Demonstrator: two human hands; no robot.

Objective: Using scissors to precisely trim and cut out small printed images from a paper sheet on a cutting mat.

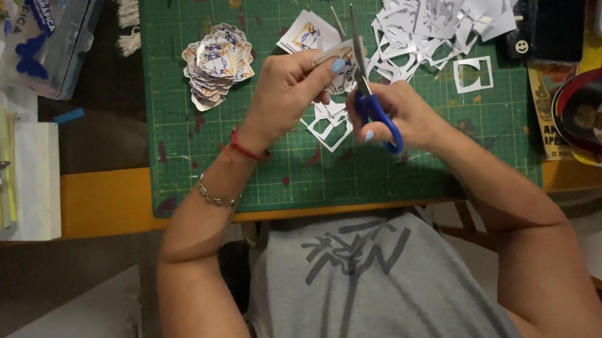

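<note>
My left hand (288, 92) pinches a small printed paper sticker (342, 74) above the green cutting mat (427, 153). My right hand (400, 116) grips blue-handled scissors (370, 90), blades pointing away from me and set against the sticker's edge. A white paper offcut (327, 123) dangles below the sticker between both hands. A stack of cut-out stickers (217, 63) lies on the mat to the left of my left hand.
A heap of white paper scraps (439, 18) covers the mat's far right, with a lone square offcut (473, 74). Another sticker sheet (304, 33) lies beyond my hands. A clear plastic box (52, 38), stacked papers (11, 168), a dark keyboard (555, 10) and a round tray (597, 113) surround the mat.
</note>
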